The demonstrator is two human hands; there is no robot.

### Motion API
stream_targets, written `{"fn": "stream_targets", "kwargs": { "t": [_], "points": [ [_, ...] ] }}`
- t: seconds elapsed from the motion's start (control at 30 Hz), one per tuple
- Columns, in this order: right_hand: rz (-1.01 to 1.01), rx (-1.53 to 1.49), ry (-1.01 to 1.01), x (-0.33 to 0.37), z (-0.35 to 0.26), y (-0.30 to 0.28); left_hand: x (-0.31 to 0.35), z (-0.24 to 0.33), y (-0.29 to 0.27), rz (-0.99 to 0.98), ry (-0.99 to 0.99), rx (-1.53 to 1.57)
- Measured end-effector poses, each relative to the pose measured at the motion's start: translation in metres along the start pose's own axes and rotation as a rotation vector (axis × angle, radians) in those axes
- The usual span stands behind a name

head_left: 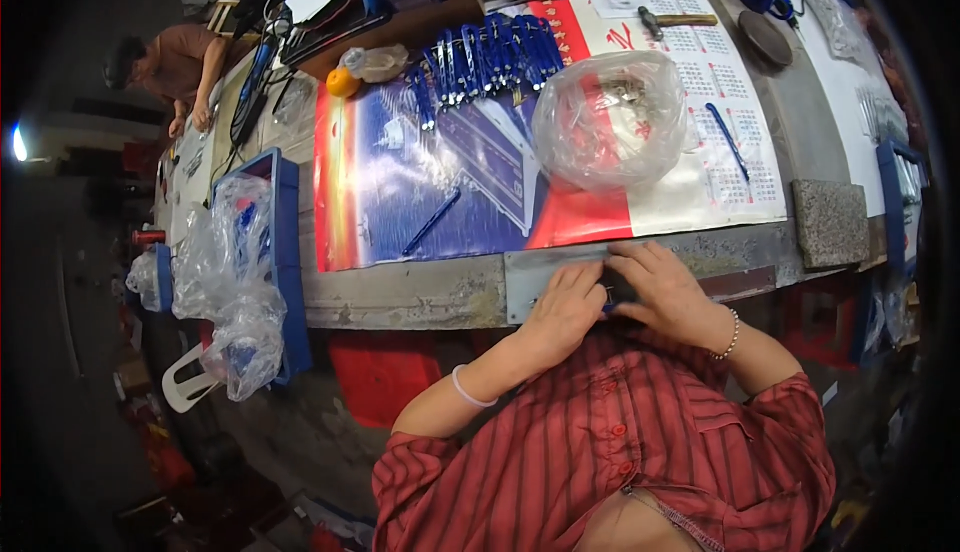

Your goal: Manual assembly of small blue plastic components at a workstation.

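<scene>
At the table's near edge, my left hand [568,304] and my right hand [665,287] meet over a flat metal plate [527,277]. Both have bent fingers, closed around something small. A bit of blue and dark shows between them, but the fingers hide most of it and its kind cannot be made out. Beyond my hands a clear plastic bag [610,122] holds small metal-looking parts. One slim blue rod-like piece [432,222] lies to the left of the bag, and a similar blue piece [728,142] lies to its right.
Several blue pieces with shiny ends [485,60] lie in a row at the back, near an orange fruit [342,83]. A hammer [680,21], a stone block [830,222] and a blue crate [290,282] with plastic bags stand around. Another person [180,67] sits far left.
</scene>
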State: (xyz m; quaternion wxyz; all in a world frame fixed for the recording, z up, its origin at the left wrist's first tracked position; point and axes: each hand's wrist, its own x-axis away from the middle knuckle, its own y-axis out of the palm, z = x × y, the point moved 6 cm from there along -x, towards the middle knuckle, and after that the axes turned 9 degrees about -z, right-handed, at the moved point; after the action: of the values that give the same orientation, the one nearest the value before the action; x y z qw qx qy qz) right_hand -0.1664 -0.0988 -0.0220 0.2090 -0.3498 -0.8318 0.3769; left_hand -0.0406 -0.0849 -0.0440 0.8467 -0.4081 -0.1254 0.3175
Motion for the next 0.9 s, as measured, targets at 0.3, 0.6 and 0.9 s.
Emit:
{"fn": "stream_targets", "kwargs": {
  "t": [0.3,0.6,0.9],
  "points": [
    [-0.014,-0.005,-0.056,0.0,0.0,0.005,0.004,-0.004,0.003,0.068,-0.117,-0.056],
    [-0.031,0.034,0.031,0.018,0.007,0.006,-0.007,0.007,0.014,0.046,0.022,-0.013],
    [0.044,-0.029,-0.228,-0.035,-0.033,0.04,0.06,-0.019,-0.02,0.068,-0.12,0.011]
  ]
}}
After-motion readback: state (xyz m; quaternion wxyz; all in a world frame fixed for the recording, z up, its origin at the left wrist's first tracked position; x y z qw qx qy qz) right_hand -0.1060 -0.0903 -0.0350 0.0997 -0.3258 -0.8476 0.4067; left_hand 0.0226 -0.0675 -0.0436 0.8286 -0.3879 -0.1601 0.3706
